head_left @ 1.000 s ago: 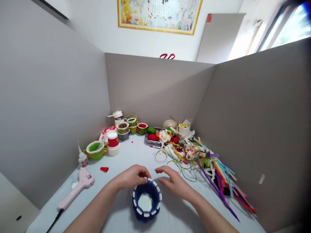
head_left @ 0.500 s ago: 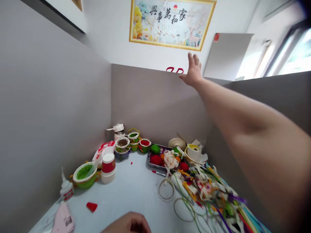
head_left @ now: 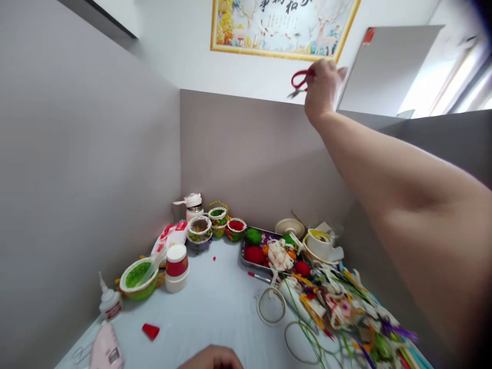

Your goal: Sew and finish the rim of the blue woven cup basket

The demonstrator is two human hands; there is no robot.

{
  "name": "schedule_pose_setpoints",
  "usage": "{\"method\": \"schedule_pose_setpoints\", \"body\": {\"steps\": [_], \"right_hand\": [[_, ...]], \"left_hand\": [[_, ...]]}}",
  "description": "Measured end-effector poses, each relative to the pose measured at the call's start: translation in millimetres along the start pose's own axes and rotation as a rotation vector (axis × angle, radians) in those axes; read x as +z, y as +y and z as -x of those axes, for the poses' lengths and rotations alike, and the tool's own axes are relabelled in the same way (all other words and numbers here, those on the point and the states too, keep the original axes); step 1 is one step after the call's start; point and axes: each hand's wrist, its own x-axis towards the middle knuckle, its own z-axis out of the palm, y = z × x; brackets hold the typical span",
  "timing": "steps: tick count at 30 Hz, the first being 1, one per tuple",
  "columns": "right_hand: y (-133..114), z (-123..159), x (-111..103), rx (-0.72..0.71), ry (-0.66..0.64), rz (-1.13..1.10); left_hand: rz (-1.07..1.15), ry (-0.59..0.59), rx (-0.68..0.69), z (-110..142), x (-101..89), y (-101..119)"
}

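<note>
Holding red-handled scissors [head_left: 295, 93], the person's right hand [head_left: 321, 89] is raised between one and two o'clock of the head view, its fingers closed at the handle loops; blur hides the exact grip. The metal tips slant toward eight o'clock, and the hand overlaps the upper edge of the back partition [head_left: 246, 138]; whether it touches that edge cannot be told. Above, near half past twelve, hangs a gold-framed picture [head_left: 282, 31].

Near half past six, the left hand [head_left: 213, 359] is cut by the bottom edge. Its fingers look bent, but how far open they are and whether they hold anything cannot be told.

On the worktop [head_left: 215, 297], a red cone-shaped piece [head_left: 150, 331] lies at seven o'clock from the centre, with a pink glue gun [head_left: 103, 348] farther out toward eight. A white glue bottle [head_left: 110, 306] stands at eight o'clock, just beside a green bowl [head_left: 140, 295] with a white rim. Toward five o'clock, a metal tray [head_left: 243, 262] holds red and green fuzzy balls [head_left: 254, 254]. A pale ring [head_left: 271, 323] lies nearer half past five, beside a tangled heap of colourful ribbons [head_left: 342, 310] at half past four. A white tape roll [head_left: 318, 249] sits at four o'clock.
</note>
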Motion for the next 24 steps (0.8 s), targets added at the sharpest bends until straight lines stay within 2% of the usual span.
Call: {"method": "schedule_pose_setpoints", "body": {"steps": [3,4,6,8,9,11,14,16,18,21,24], "right_hand": [[-28.3,37.1,-56.8,-0.061,0.178,-0.137],[-36.1,59.6,-77.1,-0.077,0.186,-0.220],[-48.5,121.3,-116.9,0.041,0.129,-0.381],[-59.4,201.4,-152.6,0.326,0.010,-0.479],[-65.4,245.2,-167.5,0.538,-0.123,-0.542],[-79.6,331.3,-189.1,1.055,-0.343,-0.585],[-104.2,431.8,-197.7,1.351,-0.513,-0.545],[-119.3,470.4,-189.6,1.442,-0.589,-0.520],[-131.1,489.0,-175.9,1.482,-0.665,-0.497],[-140.3,494.9,-160.4,1.453,-0.761,-0.458],[-139.5,491.4,-166.6,1.321,-0.805,-0.424]], "left_hand": [[0.043,-0.004,0.010,-22.4,36.1,-1.5],[0.068,0.007,0.021,-24.1,42.8,-0.8],[0.112,0.023,0.013,-22.0,48.5,1.5],[0.112,0.036,-0.002,-17.7,48.3,2.9],[0.107,0.034,-0.004,-16.1,47.6,2.8],[0.107,0.030,-0.001,-15.0,46.9,0.7],[0.114,0.018,-0.001,-16.4,48.7,-4.8],[0.112,0.005,0.002,-17.4,50.3,-7.7],[0.109,0.005,0.006,-17.5,51.2,-9.1],[0.112,0.013,0.011,-16.3,51.6,-8.7],[0.120,-0.005,0.021,-14.9,51.8,-7.3]]}}
